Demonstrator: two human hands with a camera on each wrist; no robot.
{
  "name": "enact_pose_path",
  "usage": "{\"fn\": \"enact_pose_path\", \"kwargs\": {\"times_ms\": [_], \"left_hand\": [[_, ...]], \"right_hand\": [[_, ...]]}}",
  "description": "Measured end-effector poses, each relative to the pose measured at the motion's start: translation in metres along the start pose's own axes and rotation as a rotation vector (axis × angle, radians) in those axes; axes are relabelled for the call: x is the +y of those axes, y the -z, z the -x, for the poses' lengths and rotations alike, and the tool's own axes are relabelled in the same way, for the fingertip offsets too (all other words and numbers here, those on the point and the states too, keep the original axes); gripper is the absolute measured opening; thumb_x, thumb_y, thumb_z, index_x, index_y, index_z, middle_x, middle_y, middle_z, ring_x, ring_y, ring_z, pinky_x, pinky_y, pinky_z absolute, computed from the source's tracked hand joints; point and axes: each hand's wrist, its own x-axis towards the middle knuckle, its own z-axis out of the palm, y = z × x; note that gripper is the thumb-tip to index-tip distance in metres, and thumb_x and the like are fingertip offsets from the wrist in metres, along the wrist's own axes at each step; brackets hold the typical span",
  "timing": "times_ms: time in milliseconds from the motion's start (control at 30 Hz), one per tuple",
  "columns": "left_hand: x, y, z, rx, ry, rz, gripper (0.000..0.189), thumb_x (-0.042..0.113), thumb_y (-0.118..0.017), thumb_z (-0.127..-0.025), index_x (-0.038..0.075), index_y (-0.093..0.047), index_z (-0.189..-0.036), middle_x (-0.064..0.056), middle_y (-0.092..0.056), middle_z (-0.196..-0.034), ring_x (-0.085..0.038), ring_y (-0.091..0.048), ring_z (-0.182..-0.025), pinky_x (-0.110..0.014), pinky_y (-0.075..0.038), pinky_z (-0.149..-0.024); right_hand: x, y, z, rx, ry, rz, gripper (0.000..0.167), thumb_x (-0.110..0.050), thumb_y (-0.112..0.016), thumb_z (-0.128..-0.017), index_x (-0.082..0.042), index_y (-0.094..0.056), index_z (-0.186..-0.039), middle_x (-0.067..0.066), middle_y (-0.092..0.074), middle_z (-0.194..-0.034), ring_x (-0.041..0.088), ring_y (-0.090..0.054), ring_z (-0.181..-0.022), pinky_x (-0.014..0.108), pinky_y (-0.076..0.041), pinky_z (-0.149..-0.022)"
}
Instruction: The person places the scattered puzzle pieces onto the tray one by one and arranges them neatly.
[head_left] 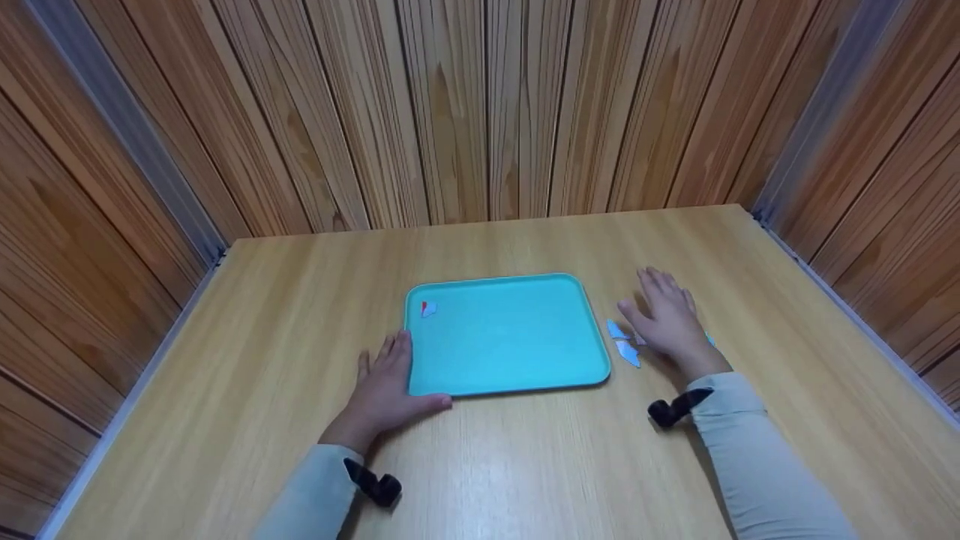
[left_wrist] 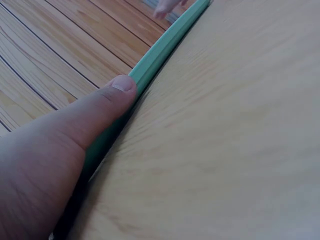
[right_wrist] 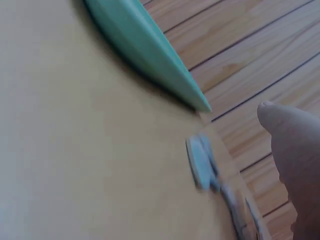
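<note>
Just left of the spread right hand [head_left: 667, 322] lie bluish pieces [head_left: 628, 354] (some seemingly hidden by it); the left hand [head_left: 381, 394], splayed against the tray [head_left: 510, 337], is farther.

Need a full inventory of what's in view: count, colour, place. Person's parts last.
tray: one, turquoise, mid-table
piece on tray: one, pale with red, tray's far left corner
loose pieces: at least three, light blue visible, right of tray; some possibly hidden
table: one, light wood, under tray
plank walls: three, brown, far side and both sides
wrist devices: two, black, one per wrist
sleeves: two, pale, on forearms
left grip: one, bare hand, touching tray's near left corner
right grip: one, bare hand, above loose pieces
</note>
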Motion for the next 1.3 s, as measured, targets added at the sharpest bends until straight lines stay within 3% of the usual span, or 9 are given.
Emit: {"fn": "enact_pose_path", "kwargs": {"times_ms": [233, 400, 733, 1067, 1300], "left_hand": [[-0.001, 0.001, 0.000, -0.005, -0.011, 0.001, 0.137, 0.088, -0.062, -0.070, 0.009, 0.001, -0.162, -0.009, -0.003, -0.170, -0.028, 0.003, -0.156, -0.056, 0.013, -0.120], [0.000, 0.000, 0.002, -0.013, -0.014, 0.009, 0.136, 0.088, -0.062, -0.070, 0.009, 0.002, -0.162, -0.009, -0.003, -0.170, -0.029, 0.003, -0.156, -0.057, 0.014, -0.120], [0.000, 0.000, 0.001, 0.004, -0.019, -0.010, 0.137, 0.089, -0.060, -0.070, 0.008, 0.000, -0.162, -0.010, -0.004, -0.170, -0.029, 0.002, -0.156, -0.058, 0.013, -0.120], [0.000, -0.001, 0.001, -0.007, -0.013, -0.003, 0.136, 0.088, -0.062, -0.071, 0.008, 0.000, -0.162, -0.010, -0.004, -0.170, -0.028, 0.001, -0.156, -0.057, 0.012, -0.120], [0.000, 0.002, 0.002, 0.002, -0.018, -0.004, 0.134, 0.086, -0.063, -0.072, 0.008, 0.000, -0.162, -0.010, -0.003, -0.170, -0.029, 0.001, -0.156, -0.056, 0.011, -0.120]], "right_hand": [[0.012, 0.000, 0.013, -0.037, 0.048, 0.035, 0.079, -0.052, -0.053, -0.101, -0.002, -0.031, -0.158, 0.023, -0.023, -0.164, 0.047, -0.006, -0.152, 0.068, 0.001, -0.117], [0.014, 0.000, 0.017, -0.050, 0.059, 0.059, 0.080, -0.055, -0.053, -0.100, -0.002, -0.033, -0.157, 0.023, -0.026, -0.163, 0.047, -0.008, -0.152, 0.068, 0.000, -0.117], [0.024, 0.006, 0.010, -0.008, -0.156, 0.015, 0.088, -0.055, -0.053, -0.100, 0.001, -0.021, -0.159, 0.028, -0.019, -0.163, 0.050, -0.004, -0.151, 0.068, 0.005, -0.116], [0.033, -0.001, -0.004, 0.068, -0.225, -0.001, 0.071, -0.036, -0.055, -0.103, 0.002, -0.028, -0.157, 0.032, -0.030, -0.157, 0.052, -0.012, -0.149, 0.070, 0.003, -0.115], [0.031, -0.002, -0.009, 0.206, -0.168, 0.090, 0.054, -0.023, -0.058, -0.102, 0.002, -0.046, -0.148, 0.031, -0.051, -0.142, 0.053, -0.032, -0.141, 0.073, -0.009, -0.113]]}}
